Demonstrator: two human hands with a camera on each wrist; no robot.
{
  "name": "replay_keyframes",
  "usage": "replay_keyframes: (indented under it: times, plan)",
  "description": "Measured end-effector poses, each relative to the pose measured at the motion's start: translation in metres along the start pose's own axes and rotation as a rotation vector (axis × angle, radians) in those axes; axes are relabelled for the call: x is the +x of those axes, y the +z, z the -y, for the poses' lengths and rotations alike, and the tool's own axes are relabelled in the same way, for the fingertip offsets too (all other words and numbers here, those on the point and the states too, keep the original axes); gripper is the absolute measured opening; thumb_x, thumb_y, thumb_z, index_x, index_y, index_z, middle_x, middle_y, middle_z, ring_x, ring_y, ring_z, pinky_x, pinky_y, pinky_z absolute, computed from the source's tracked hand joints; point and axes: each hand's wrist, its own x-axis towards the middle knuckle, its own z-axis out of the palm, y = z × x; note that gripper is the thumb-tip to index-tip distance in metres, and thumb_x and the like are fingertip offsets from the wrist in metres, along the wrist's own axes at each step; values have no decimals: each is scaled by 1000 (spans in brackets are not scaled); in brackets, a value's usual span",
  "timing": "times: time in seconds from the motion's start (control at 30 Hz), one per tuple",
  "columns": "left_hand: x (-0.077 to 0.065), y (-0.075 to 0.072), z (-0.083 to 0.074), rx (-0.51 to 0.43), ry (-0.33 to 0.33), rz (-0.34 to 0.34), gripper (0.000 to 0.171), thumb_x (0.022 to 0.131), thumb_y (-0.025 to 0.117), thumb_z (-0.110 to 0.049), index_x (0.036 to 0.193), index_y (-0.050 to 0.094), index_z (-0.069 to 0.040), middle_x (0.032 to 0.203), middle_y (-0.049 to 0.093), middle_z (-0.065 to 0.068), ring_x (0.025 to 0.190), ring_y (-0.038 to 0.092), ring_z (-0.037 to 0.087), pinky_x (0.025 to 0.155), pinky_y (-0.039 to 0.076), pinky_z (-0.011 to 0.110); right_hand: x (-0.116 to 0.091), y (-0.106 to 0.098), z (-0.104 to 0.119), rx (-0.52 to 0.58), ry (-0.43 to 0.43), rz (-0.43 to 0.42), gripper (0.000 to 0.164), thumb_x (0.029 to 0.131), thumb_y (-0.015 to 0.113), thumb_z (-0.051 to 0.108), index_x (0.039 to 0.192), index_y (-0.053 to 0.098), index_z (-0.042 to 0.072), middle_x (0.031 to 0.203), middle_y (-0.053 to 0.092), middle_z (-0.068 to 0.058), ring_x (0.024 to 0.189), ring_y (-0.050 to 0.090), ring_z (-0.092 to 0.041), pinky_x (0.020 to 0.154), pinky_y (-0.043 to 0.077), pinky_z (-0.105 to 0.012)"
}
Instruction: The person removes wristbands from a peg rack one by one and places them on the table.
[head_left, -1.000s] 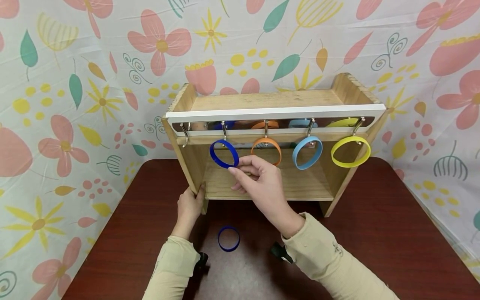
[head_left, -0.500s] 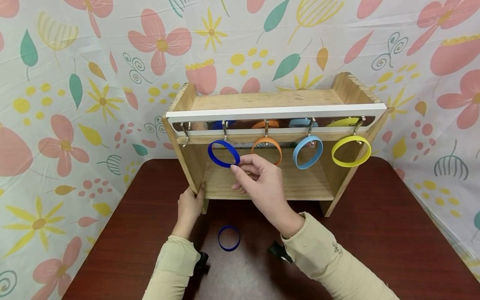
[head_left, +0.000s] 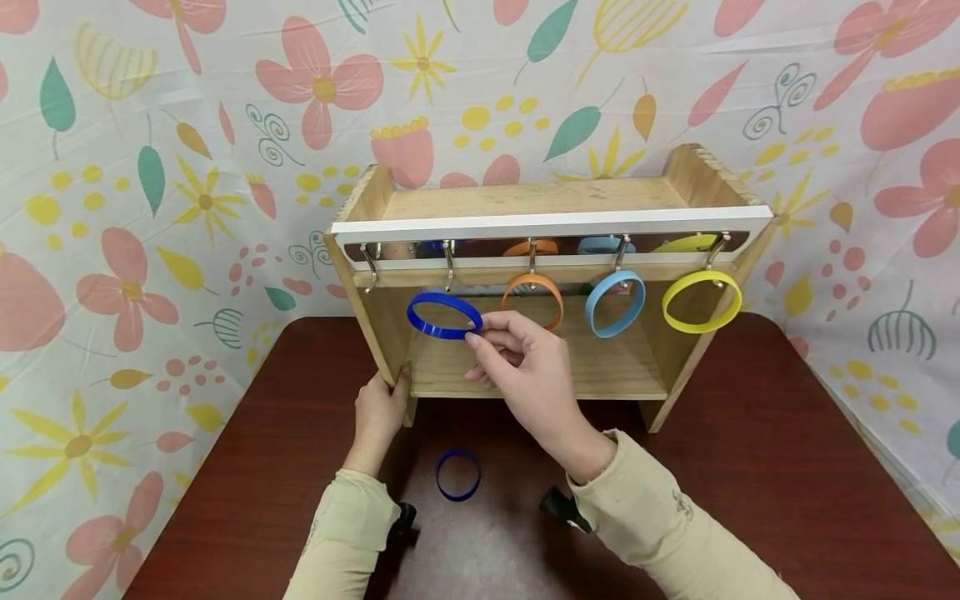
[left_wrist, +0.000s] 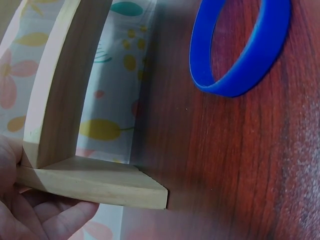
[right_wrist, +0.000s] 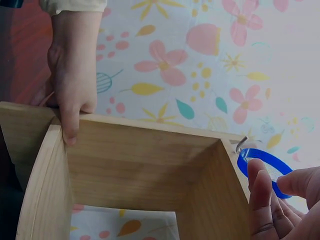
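Thumb and fingers of my right hand [head_left: 534,375] pinch a blue silicone wristband [head_left: 438,332] by its right edge. The band is tilted nearly flat, just below the second metal hook [head_left: 449,268] from the left, which carries nothing. My left hand [head_left: 377,414] grips the lower left side panel of a small wooden shelf [head_left: 525,386]; in the left wrist view its fingers curl under the wood. Another blue wristband [head_left: 457,498] lies on the table between the forearms. Orange [head_left: 558,307], light blue [head_left: 637,308] and yellow [head_left: 701,327] wristbands hang from the hooks to the right.
A white-edged mirrored strip [head_left: 555,223] with the row of hooks runs across the shelf's front. The leftmost hook [head_left: 370,271] is bare. The shelf stands on a dark red-brown table [head_left: 247,500], before a flower-patterned cloth [head_left: 225,125].
The blue wristband in my right hand has come off the second hook, dropped slightly and tilted flatter. My left hand stays on the shelf's side.
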Motion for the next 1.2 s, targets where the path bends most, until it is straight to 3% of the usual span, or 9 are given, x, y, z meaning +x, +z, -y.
replay_keyframes:
  times: [1.2]
  plan:
    - [1,1,2,-10,-20,8,37,99,56,-37,87,64,-3,76,68,16,67,66,32,63,52,48,-27,-25,-9,-33,58,46,17,93,67,11,107,68,2,92,74,-8,62,69,-21,53,54,-34]
